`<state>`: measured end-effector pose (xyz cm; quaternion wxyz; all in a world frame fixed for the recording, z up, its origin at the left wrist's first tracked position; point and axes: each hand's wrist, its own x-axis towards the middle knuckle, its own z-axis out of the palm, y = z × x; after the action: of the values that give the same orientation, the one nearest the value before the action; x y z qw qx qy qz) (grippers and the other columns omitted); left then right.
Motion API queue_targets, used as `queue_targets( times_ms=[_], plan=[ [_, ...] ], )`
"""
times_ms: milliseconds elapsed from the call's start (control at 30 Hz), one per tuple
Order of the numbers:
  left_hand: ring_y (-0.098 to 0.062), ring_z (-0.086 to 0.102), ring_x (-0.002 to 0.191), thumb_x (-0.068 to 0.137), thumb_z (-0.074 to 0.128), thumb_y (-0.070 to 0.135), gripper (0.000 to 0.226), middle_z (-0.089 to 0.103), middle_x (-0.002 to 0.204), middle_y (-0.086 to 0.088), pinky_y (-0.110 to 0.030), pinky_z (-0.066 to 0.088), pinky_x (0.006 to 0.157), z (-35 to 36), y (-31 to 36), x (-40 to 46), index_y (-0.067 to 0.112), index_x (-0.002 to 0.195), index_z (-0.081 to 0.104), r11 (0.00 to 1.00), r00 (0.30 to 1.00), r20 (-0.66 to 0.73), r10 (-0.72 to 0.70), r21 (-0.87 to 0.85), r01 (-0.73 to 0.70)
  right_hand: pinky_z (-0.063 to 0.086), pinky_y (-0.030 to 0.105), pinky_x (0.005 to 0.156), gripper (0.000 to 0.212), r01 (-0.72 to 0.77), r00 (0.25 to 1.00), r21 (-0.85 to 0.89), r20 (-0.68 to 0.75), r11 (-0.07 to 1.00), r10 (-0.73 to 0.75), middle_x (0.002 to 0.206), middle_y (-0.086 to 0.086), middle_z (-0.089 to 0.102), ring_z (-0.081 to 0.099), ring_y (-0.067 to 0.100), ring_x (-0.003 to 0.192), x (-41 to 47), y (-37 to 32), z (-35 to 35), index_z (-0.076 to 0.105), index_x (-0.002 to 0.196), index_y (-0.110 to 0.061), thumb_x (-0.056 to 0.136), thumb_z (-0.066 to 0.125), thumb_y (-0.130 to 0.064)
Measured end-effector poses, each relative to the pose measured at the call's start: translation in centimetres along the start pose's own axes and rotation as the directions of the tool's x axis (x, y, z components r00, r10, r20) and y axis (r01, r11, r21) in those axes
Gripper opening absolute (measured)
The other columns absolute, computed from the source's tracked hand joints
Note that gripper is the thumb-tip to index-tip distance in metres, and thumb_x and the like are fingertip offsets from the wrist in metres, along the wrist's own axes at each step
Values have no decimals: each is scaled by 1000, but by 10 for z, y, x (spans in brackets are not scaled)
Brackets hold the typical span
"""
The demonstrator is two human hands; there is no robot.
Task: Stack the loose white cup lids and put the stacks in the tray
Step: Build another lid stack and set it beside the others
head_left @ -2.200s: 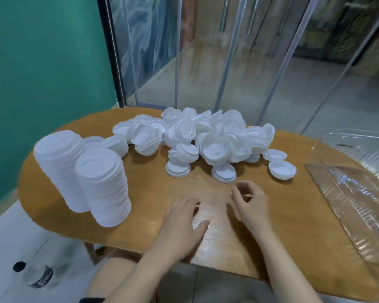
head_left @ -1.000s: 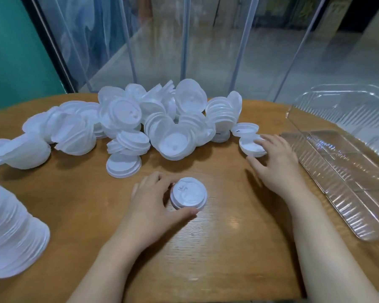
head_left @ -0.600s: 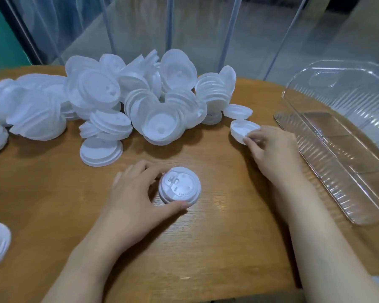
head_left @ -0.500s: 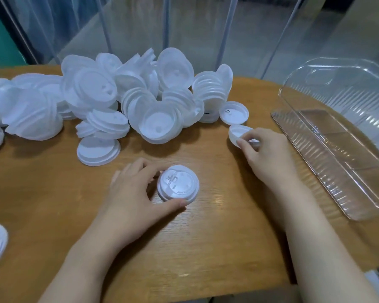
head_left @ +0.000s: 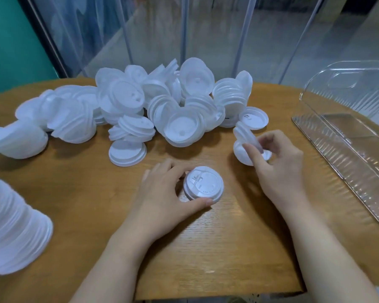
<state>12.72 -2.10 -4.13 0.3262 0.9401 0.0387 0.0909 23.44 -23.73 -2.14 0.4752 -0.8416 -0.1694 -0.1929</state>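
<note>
The job was at an early stage. A large pile of loose white cup lids (head_left: 153, 110) sprawled across the far half of the wooden tabletop (head_left: 206, 248), from the left edge to just past the middle, lids tipped at every angle and leaning on one another. At the near left edge stood part of a tall finished stack of lids (head_left: 11, 235), blurred and cut off by the frame; it sat on the tabletop, not in the tray. The clear plastic tray (head_left: 357, 162) lay at the right edge with its hinged lid raised behind it, and nothing white could be seen inside it.

The left hand (head_left: 162, 200) was curled round a small stack of lids (head_left: 203, 186) standing dome-up near the middle of the tabletop, thumb at its near rim and fingers at its far-left side, steadying it. The right hand (head_left: 278, 165) pinched a single lid (head_left: 247, 137) tilted on edge just above another lid (head_left: 245, 154) lying beside the pile's right end; whether the two lids touched could not be told.

Judged from this, one tall stack was built, a new one had barely begun, and most lids were unsorted. Still left: nesting the pile lid by lid, then carrying every stack over to the tray.
</note>
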Motion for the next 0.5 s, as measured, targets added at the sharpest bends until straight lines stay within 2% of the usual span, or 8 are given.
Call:
queue_targets(
  times_ms=[100, 167, 233, 267, 333, 433, 500],
  plan=[
    [3, 45, 105, 58, 67, 87, 75, 49, 105, 28, -24, 34, 97, -1, 2, -2, 54, 124, 59, 1000, 1000, 4, -1, -18, 1, 44, 11, 77, 13, 105, 994, 40, -12, 994, -105, 83, -2, 67, 62, 2, 82, -7, -9, 2, 63, 95, -16, 92, 76, -18],
    [4, 43, 107, 61, 72, 83, 72, 49, 105, 28, -23, 33, 98, -3, 3, -3, 54, 126, 58, 1000, 1000, 6, -3, -15, 3, 42, 7, 78, 13, 138, 990, 80, -51, 987, -134, 86, -11, 67, 62, -6, 84, -10, -18, 0, 64, 100, -21, 93, 75, -21],
    [5, 43, 108, 65, 74, 81, 70, 49, 105, 26, -23, 32, 99, -2, 4, -2, 52, 127, 58, 1000, 1000, 11, 13, 2, -13, 46, 13, 81, 12, 136, 991, 161, -34, 978, -132, 87, -14, 69, 62, -4, 85, -13, -26, -3, 65, 101, -30, 94, 74, -26],
    [4, 44, 108, 66, 73, 81, 69, 49, 105, 25, -23, 31, 98, -1, 5, -2, 52, 126, 58, 1000, 1000, 14, 17, 3, -17, 51, 21, 82, 11, 107, 994, 233, 8, 967, -112, 88, -11, 70, 64, 1, 85, -15, -29, -3, 66, 99, -34, 94, 72, -27],
    [4, 45, 106, 66, 70, 83, 65, 49, 104, 25, -22, 30, 96, -1, 6, -1, 51, 122, 59, 1000, 1000, 16, 24, 4, -24, 55, 34, 78, 3, 17, 990, 340, 123, 940, -63, 89, -4, 73, 67, 14, 82, -16, -35, -2, 68, 95, -32, 95, 69, -29],
    [5, 43, 101, 64, 64, 87, 61, 47, 100, 26, -21, 28, 90, -2, 7, 1, 52, 113, 56, 999, 999, 19, 28, 18, -28, 49, 29, 67, 7, -61, 962, 305, 272, 950, -25, 80, 3, 71, 63, 21, 72, -16, -35, 3, 70, 91, -29, 96, 69, -34],
    [3, 43, 101, 62, 66, 85, 68, 48, 101, 25, -23, 29, 90, -2, 6, 2, 47, 119, 60, 999, 1000, 18, 24, 27, -25, 48, 35, 65, 11, -98, 932, 237, 362, 967, 6, 77, 6, 69, 63, 28, 72, -15, -31, 5, 70, 88, -27, 95, 68, -36]
  ],
)
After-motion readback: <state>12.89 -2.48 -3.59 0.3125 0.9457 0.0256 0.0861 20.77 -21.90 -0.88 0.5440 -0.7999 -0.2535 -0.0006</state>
